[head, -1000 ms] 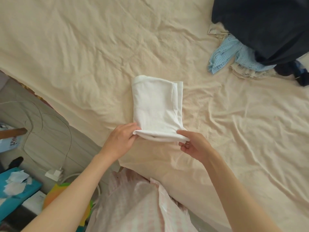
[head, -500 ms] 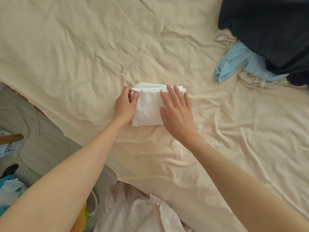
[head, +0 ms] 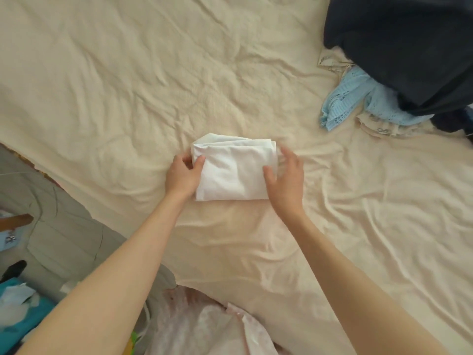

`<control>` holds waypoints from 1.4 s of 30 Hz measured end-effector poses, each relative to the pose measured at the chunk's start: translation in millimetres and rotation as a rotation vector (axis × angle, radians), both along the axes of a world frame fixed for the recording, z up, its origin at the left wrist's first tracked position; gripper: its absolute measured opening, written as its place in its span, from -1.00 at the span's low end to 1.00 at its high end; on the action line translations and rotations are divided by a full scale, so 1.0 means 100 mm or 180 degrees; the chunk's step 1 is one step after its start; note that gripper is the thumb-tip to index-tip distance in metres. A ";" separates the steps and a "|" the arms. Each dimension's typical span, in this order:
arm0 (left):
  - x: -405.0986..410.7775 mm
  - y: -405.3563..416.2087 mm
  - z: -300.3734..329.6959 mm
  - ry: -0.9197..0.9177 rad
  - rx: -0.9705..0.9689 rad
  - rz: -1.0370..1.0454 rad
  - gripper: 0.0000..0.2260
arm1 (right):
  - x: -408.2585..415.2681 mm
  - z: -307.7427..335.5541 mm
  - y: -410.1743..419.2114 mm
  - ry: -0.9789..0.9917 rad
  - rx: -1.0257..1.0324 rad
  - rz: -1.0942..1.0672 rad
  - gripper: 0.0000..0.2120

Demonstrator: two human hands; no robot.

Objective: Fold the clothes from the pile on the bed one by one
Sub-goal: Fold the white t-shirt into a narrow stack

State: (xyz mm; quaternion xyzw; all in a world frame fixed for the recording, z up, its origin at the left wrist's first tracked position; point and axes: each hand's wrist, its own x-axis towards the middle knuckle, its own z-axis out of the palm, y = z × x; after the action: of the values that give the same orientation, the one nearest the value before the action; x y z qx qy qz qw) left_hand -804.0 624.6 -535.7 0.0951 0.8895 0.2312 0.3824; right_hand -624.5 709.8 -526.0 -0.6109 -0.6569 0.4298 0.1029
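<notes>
A wide bed under a rumpled cream cotton sheet (head: 128, 85) fills the view. At its far right corner sits the pile of unfolded clothes (head: 399, 80), a dark navy garment heaped over pale blue knitwear (well apart from both hands, nearer the right). At centre lies a small folded white cloth garment (head: 235, 172), a compact rectangle whose long axis runs left to right across the person, its layered edges facing away. The left hand (head: 183, 175) pinches its left end, thumb on top. The right hand (head: 286, 180) hovers at its right end, fingers spread and relaxed, grasping nothing.
</notes>
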 end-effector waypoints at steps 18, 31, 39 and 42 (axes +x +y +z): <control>0.04 -0.45 0.52 -0.1548 0.0712 0.0661 -0.88 | 0.32 0.33 0.12 0.0894 -0.3250 -0.0868 -0.92; 0.47 -1.02 1.65 -0.1963 0.0556 -0.0689 -0.95 | 1.39 1.40 -1.50 0.2066 -0.2773 -0.1969 -0.92; 1.62 -1.15 2.29 -0.2130 0.0399 -0.1844 -0.93 | 2.46 1.99 -2.51 0.2646 -0.2204 -0.2797 -0.89; 2.27 -1.22 2.55 -0.2081 0.0483 -0.2245 -0.92 | 3.01 2.26 -2.82 0.2888 -0.1921 -0.3148 -0.92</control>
State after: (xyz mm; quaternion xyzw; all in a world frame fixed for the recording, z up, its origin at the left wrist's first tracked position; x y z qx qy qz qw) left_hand -576.6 502.2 -280.8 0.3408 0.6170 0.1695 0.6888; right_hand -323.2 427.7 -300.4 -0.5996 -0.0505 0.7058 0.3738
